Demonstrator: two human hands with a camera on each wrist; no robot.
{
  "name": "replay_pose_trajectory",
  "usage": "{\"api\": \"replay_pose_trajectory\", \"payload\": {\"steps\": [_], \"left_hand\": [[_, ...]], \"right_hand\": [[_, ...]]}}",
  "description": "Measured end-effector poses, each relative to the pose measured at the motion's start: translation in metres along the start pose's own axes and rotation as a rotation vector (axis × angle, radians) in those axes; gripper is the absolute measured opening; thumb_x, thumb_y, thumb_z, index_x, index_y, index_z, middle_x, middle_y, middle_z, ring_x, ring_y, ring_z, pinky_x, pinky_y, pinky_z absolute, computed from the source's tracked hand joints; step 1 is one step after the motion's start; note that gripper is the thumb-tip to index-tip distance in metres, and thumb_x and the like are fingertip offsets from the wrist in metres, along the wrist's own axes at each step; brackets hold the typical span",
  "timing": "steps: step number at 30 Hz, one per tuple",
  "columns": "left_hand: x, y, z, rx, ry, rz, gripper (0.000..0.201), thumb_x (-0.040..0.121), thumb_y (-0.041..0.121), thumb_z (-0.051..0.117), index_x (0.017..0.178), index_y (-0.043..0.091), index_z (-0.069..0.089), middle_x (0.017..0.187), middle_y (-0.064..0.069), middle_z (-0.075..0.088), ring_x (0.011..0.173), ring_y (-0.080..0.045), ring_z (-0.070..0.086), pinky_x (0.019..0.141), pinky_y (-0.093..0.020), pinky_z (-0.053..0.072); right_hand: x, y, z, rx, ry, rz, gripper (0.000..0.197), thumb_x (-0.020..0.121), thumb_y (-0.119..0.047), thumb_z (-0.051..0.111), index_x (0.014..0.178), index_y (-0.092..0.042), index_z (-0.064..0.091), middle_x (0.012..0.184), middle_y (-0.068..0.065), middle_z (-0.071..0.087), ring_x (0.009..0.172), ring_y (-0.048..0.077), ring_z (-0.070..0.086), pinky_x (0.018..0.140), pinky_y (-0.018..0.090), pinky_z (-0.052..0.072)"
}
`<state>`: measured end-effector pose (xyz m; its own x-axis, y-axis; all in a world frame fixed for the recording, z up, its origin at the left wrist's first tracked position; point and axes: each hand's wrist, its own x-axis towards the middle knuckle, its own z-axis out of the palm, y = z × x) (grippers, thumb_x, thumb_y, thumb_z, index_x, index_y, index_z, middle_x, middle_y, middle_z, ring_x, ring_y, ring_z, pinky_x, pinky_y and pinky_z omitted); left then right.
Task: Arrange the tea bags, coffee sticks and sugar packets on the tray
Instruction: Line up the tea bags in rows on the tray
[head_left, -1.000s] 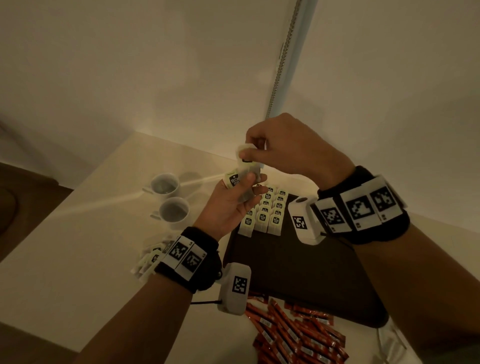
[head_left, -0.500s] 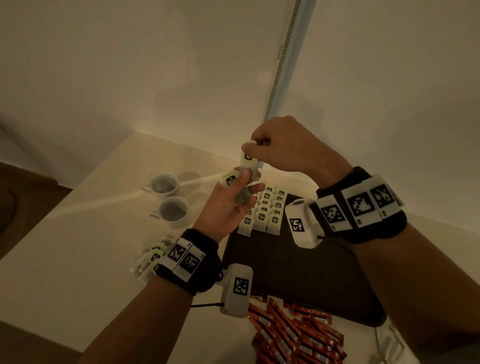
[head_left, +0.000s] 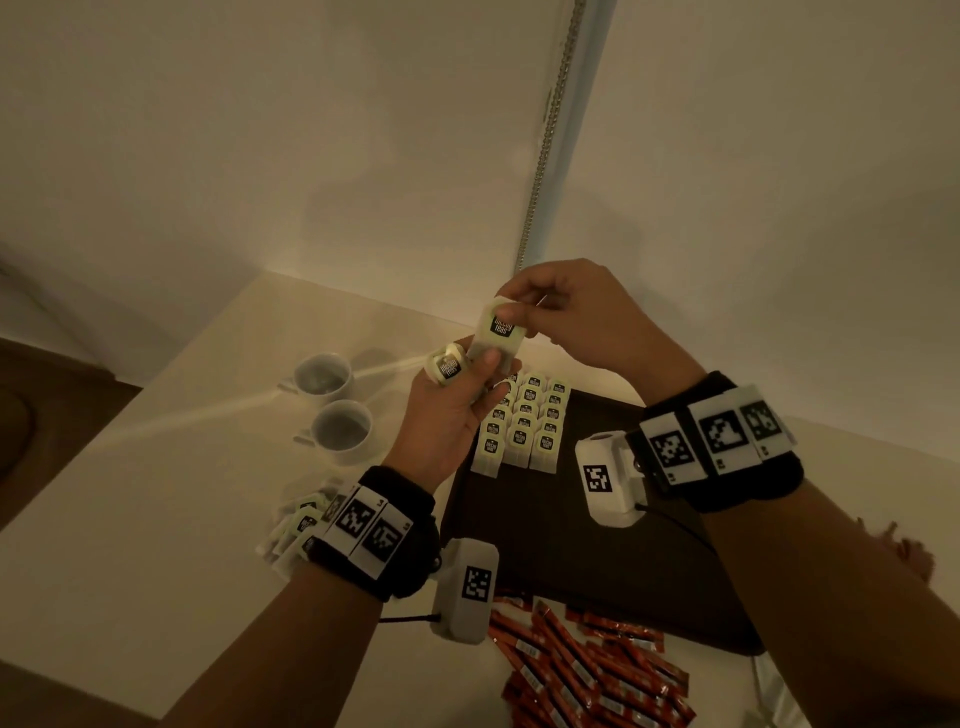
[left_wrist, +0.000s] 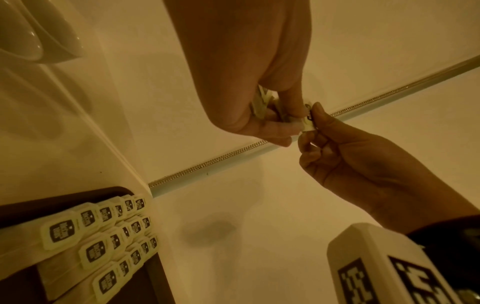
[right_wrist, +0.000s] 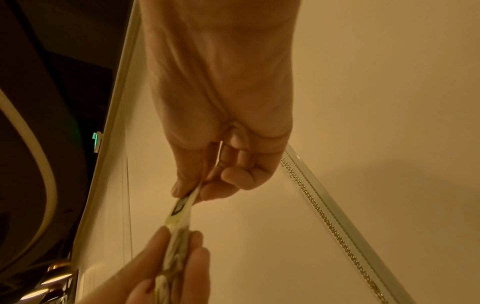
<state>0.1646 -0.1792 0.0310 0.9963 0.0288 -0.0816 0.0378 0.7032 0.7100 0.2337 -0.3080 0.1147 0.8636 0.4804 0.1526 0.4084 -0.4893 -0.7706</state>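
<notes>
Above the far left corner of the dark tray (head_left: 571, 545), the left hand (head_left: 447, 415) curled its fingers round a small bunch of tea bags (head_left: 449, 364), while the right hand (head_left: 576, 317) pinched one tea bag (head_left: 501, 332) at its top — thumb and forefinger closed on it. Its black label read "teas"; the word above was unclear. Three rows of tea bags (head_left: 524, 426) lay on the tray.

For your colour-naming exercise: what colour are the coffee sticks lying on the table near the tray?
Red-orange, with small pale labels; the coffee sticks show best in the head view.
</notes>
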Motion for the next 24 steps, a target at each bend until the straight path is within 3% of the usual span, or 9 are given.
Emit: {"api": "replay_pose_trajectory", "payload": {"steps": [3, 6, 11, 15, 19, 22, 24], "left_hand": [[0.000, -0.003, 0.001, -0.001, 0.013, -0.004, 0.018, 0.078, 0.016, 0.061, 0.095, 0.012, 0.061, 0.080, -0.002, 0.071, 0.078, -0.012, 0.070, 0.061, -0.016, 0.054], [0.002, -0.008, -0.001, 0.011, 0.010, -0.012, 0.018, 0.078, 0.017, 0.061, 0.095, 0.012, 0.061, 0.083, -0.002, 0.072, 0.078, -0.012, 0.070, 0.062, -0.017, 0.054], [0.003, -0.008, -0.021, 0.066, 0.100, -0.062, 0.035, 0.081, 0.038, 0.056, 0.104, 0.011, 0.061, 0.096, -0.004, 0.073, 0.082, -0.015, 0.070, 0.064, -0.020, 0.055], [0.006, 0.006, -0.040, -0.029, 0.206, -0.135, 0.048, 0.092, 0.053, 0.042, 0.098, 0.010, 0.061, 0.089, -0.006, 0.073, 0.077, -0.020, 0.071, 0.061, -0.023, 0.057], [0.010, 0.018, -0.044, -0.059, 0.204, -0.156, 0.058, 0.095, 0.059, 0.032, 0.102, 0.009, 0.062, 0.092, -0.009, 0.073, 0.082, -0.024, 0.071, 0.065, -0.026, 0.059], [0.012, 0.021, -0.044, -0.070, 0.204, -0.169, 0.061, 0.095, 0.060, 0.029, 0.103, 0.009, 0.062, 0.093, -0.010, 0.074, 0.085, -0.025, 0.071, 0.067, -0.027, 0.059], [0.013, 0.020, -0.044, -0.070, 0.210, -0.177, 0.060, 0.095, 0.059, 0.029, 0.103, 0.009, 0.062, 0.092, -0.010, 0.074, 0.083, -0.025, 0.071, 0.066, -0.027, 0.059]], "right_hand": [[-0.001, 0.002, 0.000, -0.024, 0.023, -0.011, 0.006, 0.080, -0.023, 0.073, 0.084, -0.022, 0.069, 0.072, -0.006, 0.065, 0.062, 0.003, 0.058, 0.066, 0.016, 0.048], [-0.003, 0.005, 0.000, -0.015, 0.051, -0.005, 0.009, 0.077, -0.024, 0.076, 0.081, -0.020, 0.068, 0.071, -0.004, 0.064, 0.063, 0.005, 0.058, 0.067, 0.019, 0.050], [-0.012, 0.026, -0.004, 0.119, 0.078, 0.068, 0.009, 0.078, -0.015, 0.074, 0.086, -0.015, 0.068, 0.069, -0.004, 0.064, 0.056, -0.001, 0.057, 0.054, 0.008, 0.041], [-0.030, 0.072, 0.008, -0.069, -0.056, 0.224, 0.012, 0.085, -0.016, 0.067, 0.097, -0.013, 0.067, 0.084, -0.007, 0.065, 0.067, -0.007, 0.059, 0.062, 0.007, 0.042], [-0.049, 0.126, 0.040, -0.249, -0.300, 0.398, 0.020, 0.090, -0.020, 0.060, 0.109, -0.013, 0.063, 0.107, -0.001, 0.063, 0.093, 0.007, 0.056, 0.071, 0.009, 0.040], [-0.057, 0.150, 0.062, -0.304, -0.444, 0.435, 0.020, 0.091, -0.022, 0.059, 0.107, -0.011, 0.063, 0.109, 0.002, 0.062, 0.095, 0.009, 0.054, 0.089, 0.024, 0.048], [-0.060, 0.159, 0.075, -0.296, -0.458, 0.448, 0.021, 0.090, -0.020, 0.060, 0.107, -0.009, 0.064, 0.111, 0.004, 0.062, 0.097, 0.009, 0.054, 0.087, 0.020, 0.044]]}}
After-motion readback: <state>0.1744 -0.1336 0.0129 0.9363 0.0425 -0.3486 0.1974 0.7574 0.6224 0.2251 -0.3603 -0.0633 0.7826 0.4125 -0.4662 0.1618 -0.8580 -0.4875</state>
